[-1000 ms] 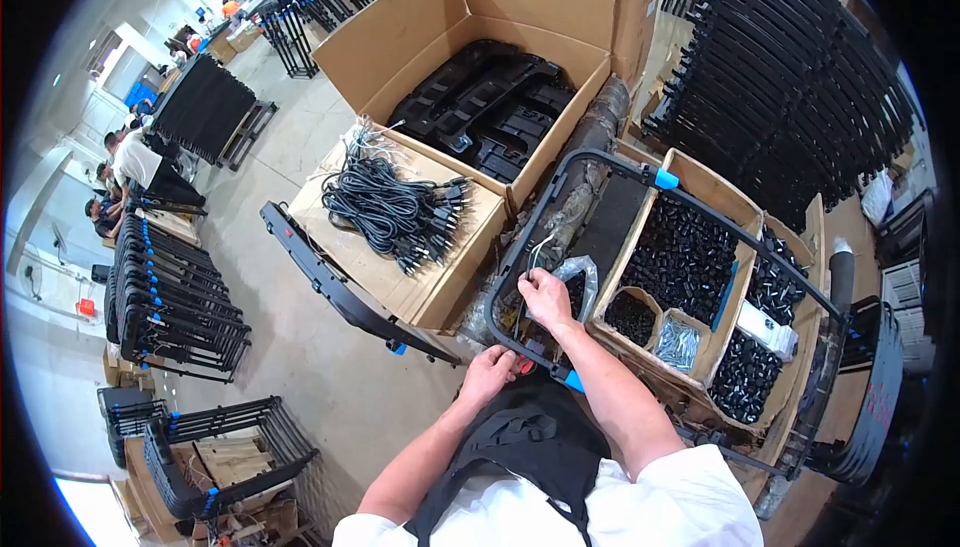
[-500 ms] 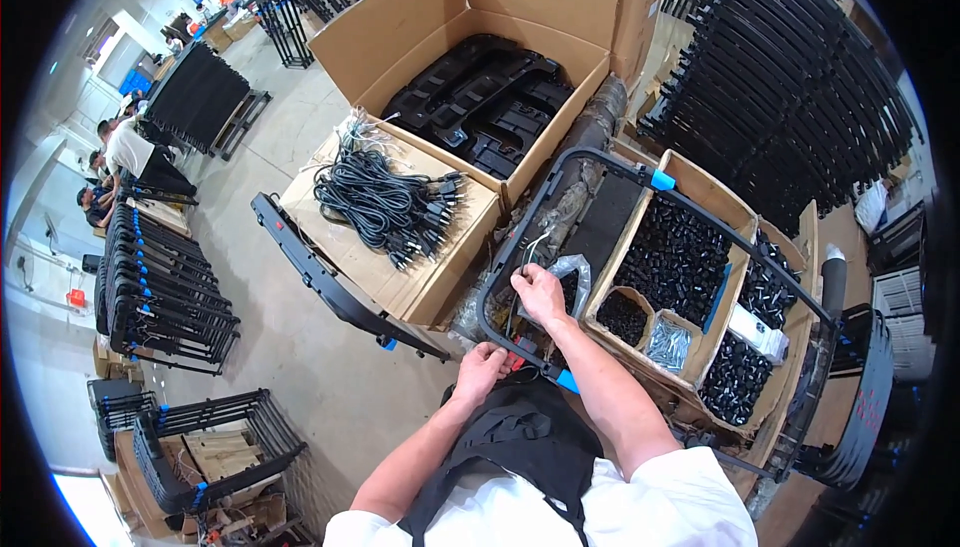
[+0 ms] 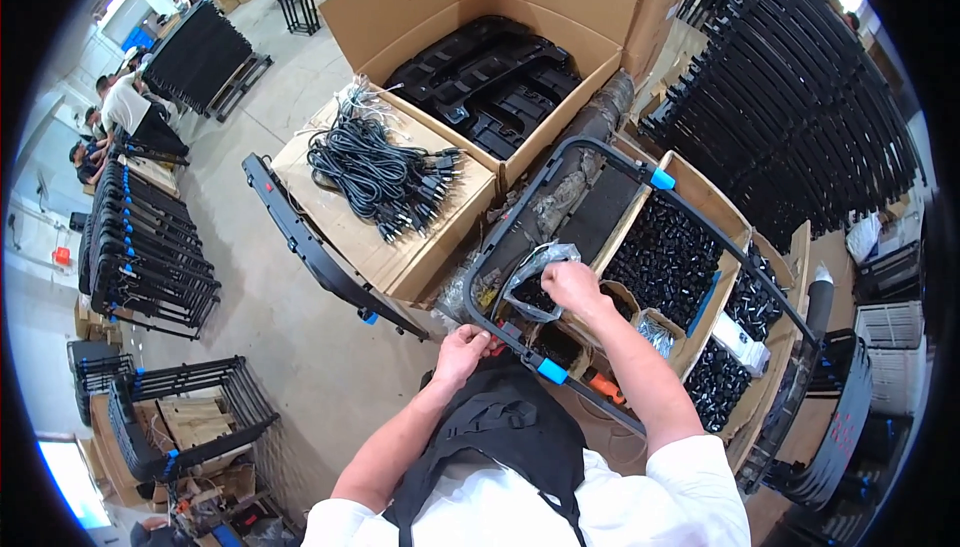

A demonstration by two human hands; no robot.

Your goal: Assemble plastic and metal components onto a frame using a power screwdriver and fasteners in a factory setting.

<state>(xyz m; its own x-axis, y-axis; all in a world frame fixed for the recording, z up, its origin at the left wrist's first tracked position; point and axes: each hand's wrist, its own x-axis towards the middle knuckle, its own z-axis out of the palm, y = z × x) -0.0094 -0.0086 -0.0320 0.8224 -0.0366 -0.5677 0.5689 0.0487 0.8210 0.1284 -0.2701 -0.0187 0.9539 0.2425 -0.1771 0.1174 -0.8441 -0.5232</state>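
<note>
A black tubular frame (image 3: 625, 159) with blue bands lies across the bench in front of me. My left hand (image 3: 464, 355) is at its near left corner, thumb and fingers pinched together; a bit of red shows by the fingertips, too small to name. My right hand (image 3: 573, 287) is inside the frame's outline, over a clear plastic bag (image 3: 525, 309) of small dark parts. Its fingers are curled down at the bag's mouth, and the tips are hidden. Beside the bag sits a small box of dark parts (image 3: 557, 345).
Right of the bag, cardboard trays hold black plastic pieces (image 3: 665, 252) and silvery screws (image 3: 655, 335). An orange tool (image 3: 605, 385) lies near me. Bundled black cables (image 3: 375, 172) top a carton at left; behind, an open carton holds black mouldings (image 3: 480, 77). Stacked frames (image 3: 770, 97) stand right.
My right hand has moved from the white wires near the frame's left side to the plastic bag. My left hand stays pinched at the frame's corner. The whole view has shifted slightly.
</note>
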